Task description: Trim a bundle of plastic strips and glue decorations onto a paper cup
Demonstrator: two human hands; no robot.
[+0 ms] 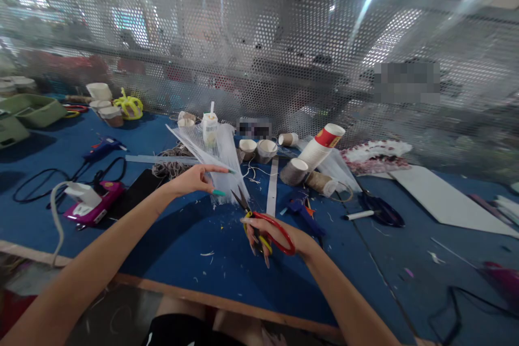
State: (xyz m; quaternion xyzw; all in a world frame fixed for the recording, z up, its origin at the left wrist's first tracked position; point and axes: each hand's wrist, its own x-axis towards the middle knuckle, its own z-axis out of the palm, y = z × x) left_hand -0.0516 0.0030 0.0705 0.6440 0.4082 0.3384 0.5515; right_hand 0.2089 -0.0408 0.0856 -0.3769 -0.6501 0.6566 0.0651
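Observation:
My right hand (265,235) holds scissors (279,238) with red and yellow handles; their dark blades are apart and point up and to the left. In front of the blade tips lies a fan of thin, translucent white strands (223,154). My left hand (203,178) is at the lower left edge of these strands, thumb and index finger stretched apart, its fingertips with green nails over them. Whether the thumb or finger presses on the strands cannot be made out.
Behind are paper cups (266,150), a white bottle (210,127) and a leaning cup stack (320,148). Glue guns (304,213) lie to the right and left. A magenta power strip (95,205), black cables, a green tray (36,111) and a white board (450,197) flank them.

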